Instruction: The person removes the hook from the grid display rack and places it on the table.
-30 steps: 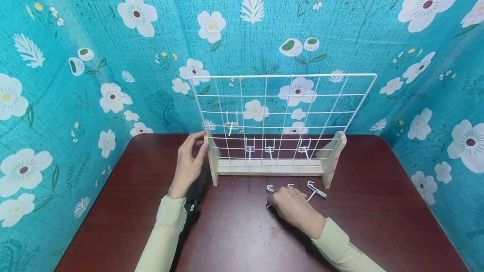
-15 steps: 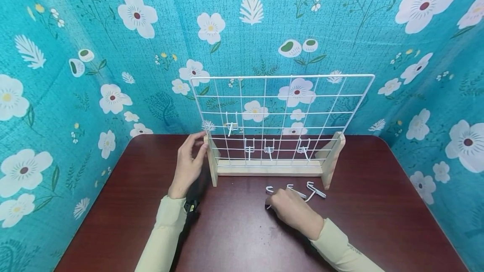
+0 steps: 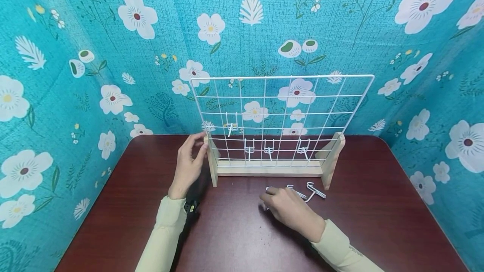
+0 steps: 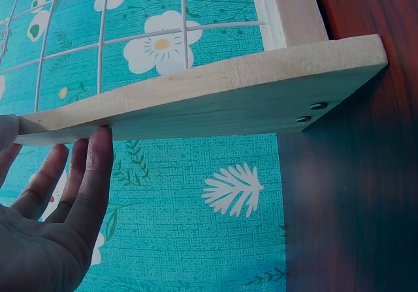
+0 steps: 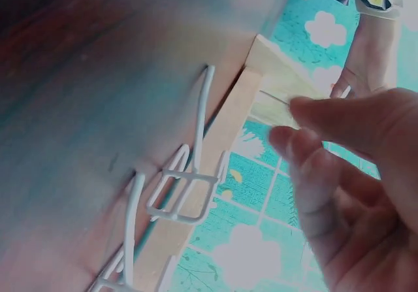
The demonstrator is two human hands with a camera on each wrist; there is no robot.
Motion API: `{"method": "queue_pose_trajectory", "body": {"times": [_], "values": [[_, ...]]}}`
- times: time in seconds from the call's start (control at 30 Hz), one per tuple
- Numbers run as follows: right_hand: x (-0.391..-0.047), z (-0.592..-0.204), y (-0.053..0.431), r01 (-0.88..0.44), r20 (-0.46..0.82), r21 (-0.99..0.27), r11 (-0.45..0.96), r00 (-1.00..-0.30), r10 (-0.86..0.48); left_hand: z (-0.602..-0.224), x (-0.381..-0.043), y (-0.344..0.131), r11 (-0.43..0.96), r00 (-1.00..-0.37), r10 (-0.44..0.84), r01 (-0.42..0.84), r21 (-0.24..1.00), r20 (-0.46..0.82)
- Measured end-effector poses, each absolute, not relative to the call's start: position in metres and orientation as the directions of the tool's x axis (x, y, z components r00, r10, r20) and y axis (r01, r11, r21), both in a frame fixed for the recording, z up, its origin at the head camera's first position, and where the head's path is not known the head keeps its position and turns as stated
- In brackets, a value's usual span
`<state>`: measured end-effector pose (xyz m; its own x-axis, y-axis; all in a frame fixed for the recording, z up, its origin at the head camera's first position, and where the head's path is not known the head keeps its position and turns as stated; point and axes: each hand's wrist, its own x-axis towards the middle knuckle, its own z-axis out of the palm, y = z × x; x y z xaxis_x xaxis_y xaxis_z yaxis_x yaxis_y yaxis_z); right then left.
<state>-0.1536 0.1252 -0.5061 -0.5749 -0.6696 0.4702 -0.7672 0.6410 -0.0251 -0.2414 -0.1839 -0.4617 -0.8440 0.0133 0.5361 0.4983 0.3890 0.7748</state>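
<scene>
A white wire grid rack (image 3: 264, 95) stands upright between two wooden side panels (image 3: 330, 163). My left hand (image 3: 188, 160) is at the left panel; the left wrist view shows fairly straight fingers (image 4: 98, 155) touching its outer face, thumb at its edge. Several white wire hooks hang on the grid, one (image 3: 231, 127) higher at left, the others low down. In front of the rack, my right hand (image 3: 293, 209) hovers over loose hooks (image 3: 315, 190) on the table. The right wrist view shows thumb and fingers slightly apart with nothing between them, beside a loose hook (image 5: 186, 197).
The dark red-brown table (image 3: 234, 230) extends around the rack. A turquoise floral cloth (image 3: 151, 53) covers the wall behind and both sides. A wooden bar (image 3: 264, 169) joins the panels at the bottom. A dark wristband (image 3: 190, 207) is on the left wrist.
My right hand's fingers have spread and shifted slightly left, now covering more of the leftmost loose hook. The left hand and the rack stay in place.
</scene>
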Motion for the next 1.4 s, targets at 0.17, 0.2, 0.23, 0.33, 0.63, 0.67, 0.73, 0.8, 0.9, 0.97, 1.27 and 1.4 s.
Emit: {"method": "queue_pose_trajectory", "body": {"times": [0.17,0.2,0.23,0.33,0.63,0.67,0.73,0.8,0.9,0.97,1.27,1.4], "values": [[-0.155,-0.502,0.123,-0.817,0.616,-0.04,0.576,-0.473,-0.629,-0.459,-0.24,-0.181,0.392,-0.846,0.0,0.49,0.778,0.533],[-0.155,-0.5,0.122,-0.826,0.64,-0.046,0.562,-0.456,-0.618,-0.457,-0.239,-0.18,0.392,-0.846,-0.001,0.49,0.779,0.533],[-0.156,-0.498,0.121,-0.834,0.66,-0.052,0.55,-0.442,-0.607,-0.454,-0.237,-0.179,0.392,-0.845,-0.001,0.492,0.777,0.535],[-0.157,-0.491,0.117,-0.846,0.702,-0.069,0.529,-0.418,-0.576,-0.443,-0.23,-0.175,0.393,-0.838,0.005,0.504,0.769,0.546],[-0.157,-0.473,0.103,-0.84,0.747,-0.102,0.532,-0.418,-0.517,-0.434,-0.222,-0.173,0.379,-0.838,0.011,0.509,0.773,0.546],[-0.157,-0.472,0.102,-0.841,0.752,-0.1,0.532,-0.414,-0.513,-0.434,-0.222,-0.173,0.376,-0.838,0.01,0.508,0.775,0.545],[-0.159,-0.47,0.099,-0.844,0.768,-0.093,0.527,-0.398,-0.501,-0.434,-0.222,-0.173,0.38,-0.838,0.01,0.508,0.773,0.546],[-0.161,-0.467,0.096,-0.852,0.791,-0.087,0.516,-0.374,-0.485,-0.434,-0.221,-0.173,0.385,-0.837,0.009,0.508,0.771,0.547],[-0.164,-0.464,0.092,-0.862,0.818,-0.089,0.499,-0.349,-0.457,-0.435,-0.222,-0.173,0.392,-0.837,0.006,0.505,0.769,0.547],[-0.165,-0.461,0.09,-0.863,0.828,-0.097,0.495,-0.346,-0.441,-0.435,-0.222,-0.173,0.392,-0.838,0.005,0.503,0.77,0.545],[-0.17,-0.449,0.085,-0.85,0.831,-0.161,0.502,-0.391,-0.396,-0.436,-0.224,-0.172,0.389,-0.846,0.004,0.492,0.779,0.533],[-0.171,-0.447,0.084,-0.845,0.834,-0.169,0.507,-0.396,-0.383,-0.434,-0.223,-0.173,0.385,-0.838,0.01,0.507,0.771,0.546]]}}
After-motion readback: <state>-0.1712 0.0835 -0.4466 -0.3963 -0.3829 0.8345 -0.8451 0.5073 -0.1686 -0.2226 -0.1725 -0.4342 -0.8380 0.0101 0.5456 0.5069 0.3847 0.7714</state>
